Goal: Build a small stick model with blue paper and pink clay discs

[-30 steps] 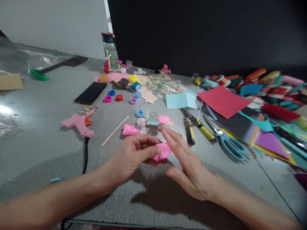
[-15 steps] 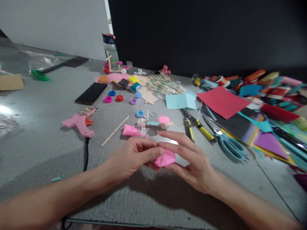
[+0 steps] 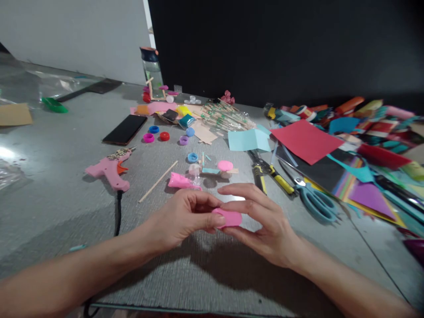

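Observation:
A flat, rounded piece of pink modelling clay [image 3: 231, 218] is held above the near part of the table. My left hand [image 3: 185, 217] pinches its left side, thumb on top and fingers beneath. On the other side, my right hand [image 3: 265, 223] grips the clay's edge between thumb and a finger, with another finger raised off it. Just beyond my hands lie a pink clay packet [image 3: 180, 180] and a small pink-topped piece [image 3: 225, 167] beside a strip of light blue. A blue ring-shaped cap [image 3: 192, 157] lies behind them.
A pink glue gun [image 3: 111, 170] with a black cord lies left, near a wooden stick [image 3: 158, 181] and a phone [image 3: 125, 129]. Yellow-handled pliers [image 3: 273, 176], blue scissors [image 3: 316, 201] and red paper [image 3: 306, 140] lie right. A water bottle [image 3: 151, 68] stands at the back.
The pink clay has turned slightly between my fingers and now looks smoother and more oblong. Both hands stay in nearly the same place.

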Demonstrator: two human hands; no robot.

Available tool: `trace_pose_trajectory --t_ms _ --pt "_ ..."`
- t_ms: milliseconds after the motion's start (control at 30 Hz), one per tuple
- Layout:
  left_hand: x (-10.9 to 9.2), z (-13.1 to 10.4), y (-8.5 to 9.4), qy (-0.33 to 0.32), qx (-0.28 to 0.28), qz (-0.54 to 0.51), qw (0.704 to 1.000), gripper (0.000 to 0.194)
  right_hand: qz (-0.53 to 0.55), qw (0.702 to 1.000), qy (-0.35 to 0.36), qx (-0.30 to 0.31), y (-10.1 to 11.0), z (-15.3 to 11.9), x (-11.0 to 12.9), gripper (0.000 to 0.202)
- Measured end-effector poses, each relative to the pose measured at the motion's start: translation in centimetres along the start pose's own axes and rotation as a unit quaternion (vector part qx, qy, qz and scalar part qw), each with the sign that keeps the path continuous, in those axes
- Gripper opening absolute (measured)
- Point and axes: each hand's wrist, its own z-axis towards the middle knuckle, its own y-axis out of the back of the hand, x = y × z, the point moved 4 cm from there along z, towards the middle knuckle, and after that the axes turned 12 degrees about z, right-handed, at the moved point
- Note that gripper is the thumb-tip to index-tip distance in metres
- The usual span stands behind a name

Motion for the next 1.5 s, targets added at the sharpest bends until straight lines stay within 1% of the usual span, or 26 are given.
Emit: trace_pose_trajectory --t_ms 67,167,200,233,333,400,467,533,633,767,833,967,1000,1100,1167,1233,1267,1300,1333,1400,1433,1500 --pt "-0.1 0.1 -0.1 0.006 0.001 -0.005 1.000 0.015 -0.002 1.000 0.004 0.004 0.1 0.0 0.0 0.032" --pt "-0.3 0.1 -0.1 0.004 -0.003 0.006 1.000 0.014 0.006 1.000 0.000 0.009 0.2 -0.1 0.0 0.054" --pt "-0.3 0.1 -0.1 0.002 -0.003 0.013 1.000 0.013 0.006 1.000 0.002 0.011 0.2 -0.1 0.0 0.058" --pt "-0.3 0.1 -0.2 0.000 -0.001 0.021 1.000 0.013 0.001 1.000 0.006 0.012 0.2 -0.1 0.0 0.057" --pt "-0.1 0.1 -0.3 0.002 0.017 0.029 0.999 0.017 -0.022 0.999 0.021 0.014 0.1 0.0 0.1 0.038" --pt "0.0 0.0 -0.3 0.002 0.030 0.022 0.999 0.022 -0.031 0.999 0.021 0.013 0.0 0.0 0.0 0.029" --pt "0.1 -0.1 -0.3 -0.007 0.032 0.024 0.999 0.024 -0.037 0.999 0.023 0.013 0.0 -0.1 0.0 0.031" --pt "0.1 -0.1 -0.3 -0.012 0.028 0.046 0.998 0.019 -0.044 0.998 0.035 0.021 0.0 -0.1 0.0 0.034" --pt "0.2 0.1 -0.3 -0.003 0.030 0.076 0.997 0.019 -0.049 0.997 0.046 0.042 0.0 -0.1 0.1 0.032" --pt "0.2 0.2 -0.6 0.018 0.061 0.038 0.997 0.018 -0.027 0.998 0.022 0.050 0.1 0.0 0.2 0.027" --pt "0.3 0.2 -0.6 0.024 0.063 0.022 0.998 0.018 -0.016 0.999 0.015 0.048 0.1 0.0 0.3 0.026" --pt "0.2 0.3 -0.5 0.014 0.040 0.014 0.999 0.016 -0.022 0.998 0.027 0.045 0.2 -0.1 0.2 0.047" --pt "0.2 0.3 -0.6 0.016 0.038 0.013 0.999 0.016 -0.035 0.998 0.028 0.045 0.2 -0.2 0.2 0.047" --pt "0.1 0.2 -0.7 0.027 0.034 0.009 0.999 0.014 -0.074 0.996 0.014 0.050 0.1 -0.2 0.1 0.030" --pt "0.1 0.2 -0.7 0.032 0.024 0.014 0.999 0.014 -0.071 0.996 0.005 0.049 0.1 -0.1 0.3 0.029" --pt "0.0 0.2 -0.6 0.033 0.015 0.024 0.999 0.016 -0.028 0.999 -0.020 0.034 0.4 0.0 0.3 0.032" --pt "-0.1 0.2 -0.6 0.030 0.012 0.025 0.999 0.017 0.001 0.999 -0.052 0.017 0.7 0.1 0.2 0.033" --pt "-0.1 0.3 -0.6 0.025 0.008 0.026 0.999 0.017 0.033 0.995 -0.098 -0.004 0.9 0.2 -0.1 0.031" --pt "-0.2 0.3 -0.6 0.017 0.004 0.028 0.999 0.017 0.067 0.986 -0.153 -0.022 1.1 0.2 -0.5 0.028" --pt "-0.2 0.5 -0.5 0.002 -0.011 0.040 0.999 0.014 0.141 0.955 -0.256 -0.049 1.3 0.0 -1.3 0.020" --pt "-0.3 0.5 -0.5 -0.002 -0.017 0.050 0.999 0.013 0.181 0.937 -0.292 -0.055 1.3 -0.1 -1.6 0.019" --pt "-0.3 0.6 -0.5 -0.006 -0.020 0.061 0.998 0.014 0.249 0.909 -0.330 -0.059 1.1 -0.3 -2.1 0.021"
